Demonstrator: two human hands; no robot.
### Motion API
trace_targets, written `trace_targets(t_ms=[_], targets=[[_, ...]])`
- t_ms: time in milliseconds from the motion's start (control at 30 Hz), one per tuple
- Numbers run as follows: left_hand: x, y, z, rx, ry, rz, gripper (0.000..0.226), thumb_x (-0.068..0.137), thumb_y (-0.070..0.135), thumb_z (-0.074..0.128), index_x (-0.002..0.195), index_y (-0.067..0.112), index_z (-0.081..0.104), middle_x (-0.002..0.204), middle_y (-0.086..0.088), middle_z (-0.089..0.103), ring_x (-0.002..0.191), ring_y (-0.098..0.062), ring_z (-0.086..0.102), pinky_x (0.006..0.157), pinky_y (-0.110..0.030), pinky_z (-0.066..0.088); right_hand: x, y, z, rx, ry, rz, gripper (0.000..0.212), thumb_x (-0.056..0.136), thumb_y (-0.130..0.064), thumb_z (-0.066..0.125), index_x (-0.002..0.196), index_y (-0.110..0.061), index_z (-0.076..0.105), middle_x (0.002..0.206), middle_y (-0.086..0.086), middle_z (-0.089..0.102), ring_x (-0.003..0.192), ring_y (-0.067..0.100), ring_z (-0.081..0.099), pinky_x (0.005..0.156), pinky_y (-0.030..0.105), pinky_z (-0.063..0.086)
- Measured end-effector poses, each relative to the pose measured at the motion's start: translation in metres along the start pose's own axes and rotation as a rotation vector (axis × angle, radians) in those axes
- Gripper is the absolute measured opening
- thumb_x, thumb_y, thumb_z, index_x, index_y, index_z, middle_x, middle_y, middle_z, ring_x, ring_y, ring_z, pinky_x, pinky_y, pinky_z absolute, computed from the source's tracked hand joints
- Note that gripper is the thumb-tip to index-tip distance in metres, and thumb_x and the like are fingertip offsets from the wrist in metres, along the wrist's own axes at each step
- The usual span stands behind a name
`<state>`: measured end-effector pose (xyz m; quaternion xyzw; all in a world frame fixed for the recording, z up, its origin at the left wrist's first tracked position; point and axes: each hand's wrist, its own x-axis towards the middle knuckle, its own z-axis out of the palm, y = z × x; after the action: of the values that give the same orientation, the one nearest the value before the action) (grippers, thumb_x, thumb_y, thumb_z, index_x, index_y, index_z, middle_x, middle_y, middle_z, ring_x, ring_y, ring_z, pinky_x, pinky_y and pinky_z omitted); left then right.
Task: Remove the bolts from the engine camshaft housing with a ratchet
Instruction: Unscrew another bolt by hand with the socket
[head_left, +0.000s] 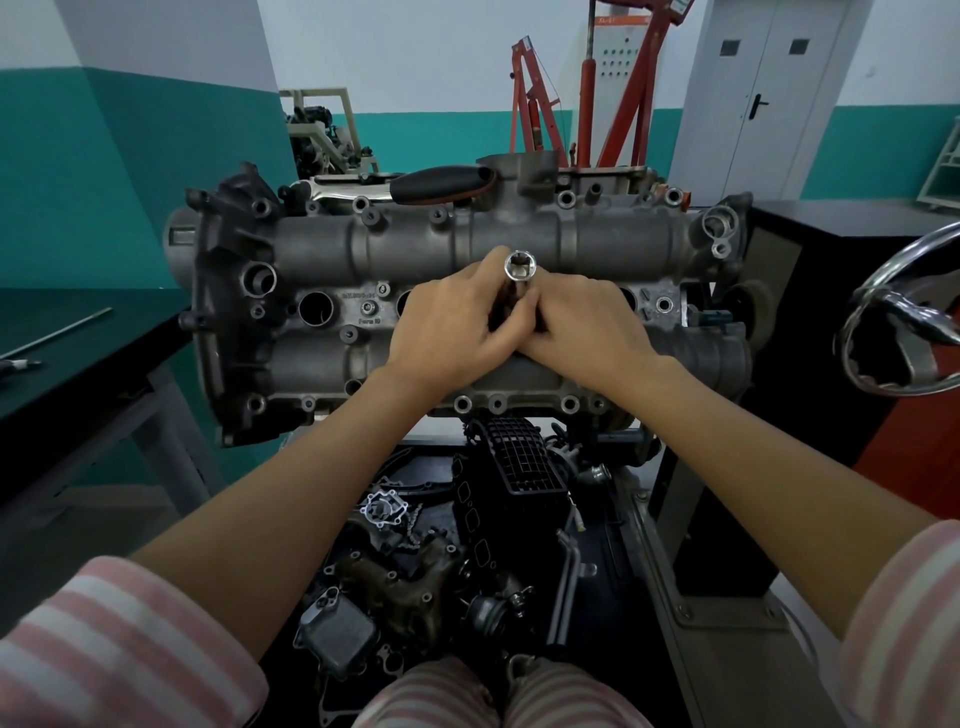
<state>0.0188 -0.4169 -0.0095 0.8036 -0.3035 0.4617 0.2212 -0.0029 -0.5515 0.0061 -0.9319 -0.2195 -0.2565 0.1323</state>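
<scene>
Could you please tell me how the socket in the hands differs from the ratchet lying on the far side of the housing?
The socket is held upright by both hands, left hand and right hand; the ratchet lies flat, untouched, on the camshaft housing. The socket is short and all metal; the ratchet is longer, with a black grip. Both show bright metal.

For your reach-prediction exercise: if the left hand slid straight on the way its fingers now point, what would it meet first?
The left hand points rightward, so it would meet the right hand almost at once; both hold the socket above the camshaft housing. Depth is unclear, though they seem to touch.
</scene>
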Motion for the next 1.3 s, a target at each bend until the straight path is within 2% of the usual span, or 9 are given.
trace_targets(t_ms=[267, 400, 467, 567, 667, 800, 900, 1100, 1300], targets=[[0.0015, 0.0005, -0.0023, 0.009, 0.000, 0.007, 0.057, 0.086, 0.033, 0.059, 0.057, 0.039, 0.010, 0.045, 0.023, 0.011, 0.041, -0.011, 0.024, 0.043, -0.014, 0.011, -0.0004, -0.0004, -0.0017, 0.020, -0.011, 0.004, 0.016, 0.093, -0.028, 0.052, 0.086, -0.018, 0.041, 0.070, -0.008, 0.037, 0.064, 0.008, 0.031, 0.059, 0.018, 0.018], [0.0003, -0.0001, -0.0030, -0.045, -0.021, -0.012, 0.037, 0.089, 0.041, 0.048, 0.055, 0.037, 0.032, 0.047, 0.020, 0.022, 0.044, -0.010, 0.033, 0.044, -0.016, 0.017, -0.0007, 0.0004, -0.0002, 0.000, -0.003, 0.004, 0.016, 0.093, -0.026, 0.051, 0.085, -0.016, 0.040, 0.066, -0.008, 0.032, 0.062, 0.008, 0.027, 0.060, 0.018, 0.018], [0.0005, -0.0001, -0.0022, -0.042, -0.020, -0.019, 0.033, 0.088, 0.041, 0.044, 0.064, 0.020, 0.052, 0.050, 0.019, 0.026, 0.046, -0.010, 0.036, 0.044, -0.016, 0.020, -0.0004, 0.0007, 0.0011, -0.002, 0.002, 0.001, 0.013, 0.093, -0.025, 0.052, 0.087, -0.015, 0.046, 0.067, -0.007, 0.033, 0.061, 0.007, 0.027, 0.060, 0.018, 0.018], [0.0006, -0.0007, 0.0000, -0.012, -0.027, -0.009, 0.038, 0.087, 0.043, 0.039, 0.073, 0.012, 0.056, 0.054, 0.017, 0.033, 0.047, -0.013, 0.042, 0.043, -0.022, 0.027, 0.0007, 0.0017, 0.0023, -0.008, 0.021, 0.001, 0.021, 0.092, -0.024, 0.053, 0.101, -0.005, 0.054, 0.065, -0.010, 0.031, 0.055, 0.004, 0.025, 0.058, 0.021, 0.020], [-0.0001, -0.0020, 0.0004, -0.001, -0.026, 0.011, 0.040, 0.087, 0.042, 0.039, 0.076, 0.008, 0.057, 0.058, 0.013, 0.040, 0.047, -0.017, 0.047, 0.045, -0.026, 0.034, 0.0009, 0.0017, 0.0021, -0.002, 0.041, -0.008, 0.024, 0.092, -0.023, 0.052, 0.106, -0.004, 0.053, 0.063, -0.014, 0.028, 0.053, -0.002, 0.024, 0.059, 0.001, 0.027], [0.0018, 0.0004, -0.0033, -0.009, -0.002, 0.014, 0.039, 0.089, 0.037, 0.046, 0.058, 0.037, 0.023, 0.047, 0.022, 0.018, 0.042, -0.009, 0.028, 0.043, -0.017, 0.017, 0.0008, 0.0017, 0.0014, 0.007, 0.005, 0.006, 0.023, 0.092, -0.027, 0.053, 0.101, -0.007, 0.056, 0.066, -0.010, 0.036, 0.056, 0.006, 0.029, 0.059, 0.016, 0.025], [0.0013, -0.0010, -0.0032, 0.003, 0.002, 0.004, 0.052, 0.087, 0.041, 0.051, 0.055, 0.037, 0.010, 0.043, 0.021, 0.012, 0.039, -0.009, 0.023, 0.044, -0.013, 0.010, 0.0006, 0.0017, 0.0004, 0.016, 0.001, 0.002, 0.014, 0.093, -0.028, 0.052, 0.093, -0.014, 0.054, 0.074, -0.007, 0.042, 0.063, 0.007, 0.032, 0.060, 0.017, 0.019], [0.0006, -0.0010, 0.0000, -0.015, 0.023, 0.003, 0.045, 0.087, 0.042, 0.046, 0.054, 0.036, 0.016, 0.045, 0.020, 0.019, 0.041, -0.008, 0.028, 0.044, -0.013, 0.013, 0.0004, 0.0019, 0.0015, 0.014, 0.013, 0.003, 0.016, 0.092, -0.025, 0.052, 0.084, -0.017, 0.041, 0.067, -0.008, 0.034, 0.061, 0.007, 0.029, 0.060, 0.017, 0.019], [0.0004, -0.0024, 0.0009, -0.002, -0.009, -0.014, 0.035, 0.086, 0.038, 0.042, 0.074, 0.009, 0.058, 0.059, 0.013, 0.038, 0.048, -0.011, 0.038, 0.043, -0.019, 0.021, 0.0021, 0.0038, 0.0039, -0.038, 0.018, -0.003, 0.018, 0.093, -0.022, 0.050, 0.098, -0.006, 0.055, 0.074, -0.006, 0.038, 0.067, 0.009, 0.032, 0.059, 0.019, 0.017]])
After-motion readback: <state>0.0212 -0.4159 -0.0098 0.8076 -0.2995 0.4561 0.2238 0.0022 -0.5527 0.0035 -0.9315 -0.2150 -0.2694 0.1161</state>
